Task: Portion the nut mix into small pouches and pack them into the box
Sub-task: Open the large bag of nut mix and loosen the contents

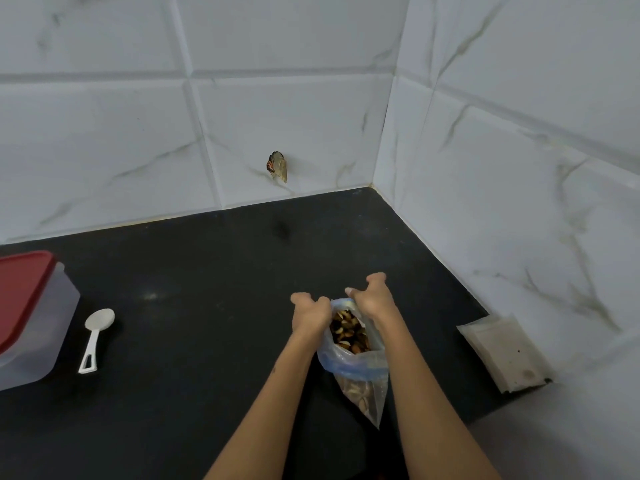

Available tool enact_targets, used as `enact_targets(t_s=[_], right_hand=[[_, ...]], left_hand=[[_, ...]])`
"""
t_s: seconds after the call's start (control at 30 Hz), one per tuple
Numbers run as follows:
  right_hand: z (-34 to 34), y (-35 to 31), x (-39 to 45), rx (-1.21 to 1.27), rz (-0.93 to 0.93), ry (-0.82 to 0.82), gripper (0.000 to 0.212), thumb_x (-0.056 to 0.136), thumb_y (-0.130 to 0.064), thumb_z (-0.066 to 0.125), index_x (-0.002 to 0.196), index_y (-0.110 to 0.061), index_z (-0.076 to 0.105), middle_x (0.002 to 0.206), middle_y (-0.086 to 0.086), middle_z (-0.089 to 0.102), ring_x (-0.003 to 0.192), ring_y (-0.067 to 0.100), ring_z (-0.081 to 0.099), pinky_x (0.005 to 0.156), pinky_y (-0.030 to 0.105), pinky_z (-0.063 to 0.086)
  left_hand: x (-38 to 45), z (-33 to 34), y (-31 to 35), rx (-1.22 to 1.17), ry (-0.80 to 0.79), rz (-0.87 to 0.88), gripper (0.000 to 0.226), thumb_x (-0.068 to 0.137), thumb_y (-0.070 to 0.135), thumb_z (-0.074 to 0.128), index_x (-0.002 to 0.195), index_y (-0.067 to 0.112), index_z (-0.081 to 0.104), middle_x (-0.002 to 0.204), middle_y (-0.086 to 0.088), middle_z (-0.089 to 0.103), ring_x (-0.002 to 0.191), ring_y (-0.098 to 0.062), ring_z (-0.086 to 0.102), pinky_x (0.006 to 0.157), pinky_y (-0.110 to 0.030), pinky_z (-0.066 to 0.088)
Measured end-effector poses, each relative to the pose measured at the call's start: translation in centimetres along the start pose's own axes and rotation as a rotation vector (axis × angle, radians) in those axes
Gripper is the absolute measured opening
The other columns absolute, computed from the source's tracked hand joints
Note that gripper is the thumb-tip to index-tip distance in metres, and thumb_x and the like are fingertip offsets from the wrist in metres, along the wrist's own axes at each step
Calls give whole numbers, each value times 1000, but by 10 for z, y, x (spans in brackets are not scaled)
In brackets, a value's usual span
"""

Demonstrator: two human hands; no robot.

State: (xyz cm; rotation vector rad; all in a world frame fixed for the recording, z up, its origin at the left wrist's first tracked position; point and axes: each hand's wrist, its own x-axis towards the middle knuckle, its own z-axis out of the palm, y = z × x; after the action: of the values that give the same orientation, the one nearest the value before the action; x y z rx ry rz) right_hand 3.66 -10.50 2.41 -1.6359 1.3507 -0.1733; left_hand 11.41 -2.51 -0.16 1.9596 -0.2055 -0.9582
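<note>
A clear zip bag of nut mix (358, 372) with a blue zip strip hangs over the black counter (207, 271), its mouth held apart. My left hand (309, 315) grips the left side of the bag's rim. My right hand (372, 296) grips the right side of the rim. Brown and pale nuts show through the opening between my hands. A translucent box with a red lid (31, 317) stands at the left edge, lid on. A white plastic spoon (95, 337) lies just right of the box. A stack of small flat pouches (504, 351) lies at the counter's right edge by the wall.
White marble-look tiled walls meet in a corner behind and to the right of the counter. A small brownish object (277, 166) sticks out of the back wall just above the counter.
</note>
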Motion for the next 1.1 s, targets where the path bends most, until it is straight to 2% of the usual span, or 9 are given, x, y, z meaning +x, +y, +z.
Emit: enact_targets(t_s=[0.2,0.27,0.37,0.43,0.6,0.73,0.87,1.0,1.1], right_hand=[[-13,14,-21,-317,-65,163,47,92,-50,48,123,-15,48,121,8,52,104,22,54,77,33,43],[-22,22,-37,-352,36,260,57,88,-58,48,120,-11,51,114,10,55,96,21,56,69,31,41],[-36,36,-61,-318,207,211,65,84,-66,48,116,-10,51,93,9,61,84,20,62,70,33,52],[-41,39,-74,-139,286,84,66,83,-61,55,122,-8,47,88,9,59,78,19,64,77,34,56],[-36,48,-89,174,331,-113,43,78,-23,75,109,-1,55,91,16,68,72,20,69,56,25,57],[-33,60,-96,553,294,-125,13,84,2,63,95,-1,58,89,19,67,78,26,69,64,32,59],[-36,67,-102,817,290,-152,9,88,10,52,91,1,54,95,25,65,85,31,67,68,38,57],[-31,78,-102,877,368,-149,17,86,10,49,101,4,53,100,26,65,87,34,67,59,37,58],[-30,79,-103,621,378,-106,14,86,2,53,99,0,56,92,19,69,80,25,68,59,30,55]], left_hand=[[-15,-17,-6,269,126,260,54,94,52,49,126,9,48,126,-9,53,114,-25,54,88,-32,45],[-27,-30,-7,360,150,207,71,87,67,46,121,5,51,119,-12,60,106,-27,60,77,-32,46],[-54,-46,-16,412,-15,49,81,77,80,44,99,4,61,92,-12,70,78,-24,69,62,-32,57],[-69,-47,-22,332,-158,-46,67,78,71,56,91,5,59,83,-10,69,68,-19,70,55,-28,57],[-82,-42,-40,-108,-274,-91,37,75,31,81,87,-2,68,76,-15,73,63,-21,72,56,-28,58],[-86,-36,-43,-458,-327,-199,22,77,2,76,95,-7,67,81,-20,74,73,-26,74,61,-32,61],[-89,-31,-38,-741,-377,-352,20,83,-11,62,103,-11,60,74,-24,72,76,-31,70,57,-36,61],[-91,-32,-42,-690,-329,-335,16,86,-10,55,101,-10,58,86,-24,67,78,-30,66,61,-37,55],[-90,-36,-44,-446,-307,-245,12,88,-3,60,99,-8,61,86,-20,68,76,-26,67,64,-35,56]])
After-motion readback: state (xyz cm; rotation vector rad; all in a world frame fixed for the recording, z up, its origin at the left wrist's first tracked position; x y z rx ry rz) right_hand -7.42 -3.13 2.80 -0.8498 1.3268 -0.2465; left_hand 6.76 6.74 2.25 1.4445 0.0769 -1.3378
